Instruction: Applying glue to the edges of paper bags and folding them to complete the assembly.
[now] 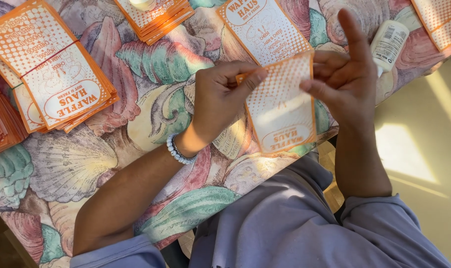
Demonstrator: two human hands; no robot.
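We hold a flat orange-and-white printed paper sleeve (281,101) between both hands, raised just above the near edge of the table. Our left hand (220,97) pinches its upper left corner, thumb and forefinger closed on the paper, while our right hand (347,79) grips the right edge with thumb and lower fingers closed on it, the forefinger standing straight up and free. A white-and-blue beaded bracelet (178,151) circles our left wrist.

Under the sleeve lies a tablecloth printed with large seashells in pink, green and cream (151,64). A second, like sleeve (262,27) lies flat on the cloth just beyond the held one. To the far left sits a thick fanned stack of the same orange sleeves (51,79), and another stack (156,15) lies at the top edge. A small white plastic bottle (389,42) lies on its side just past our right hand. Sunlit pale floor (424,149) shows to the right.
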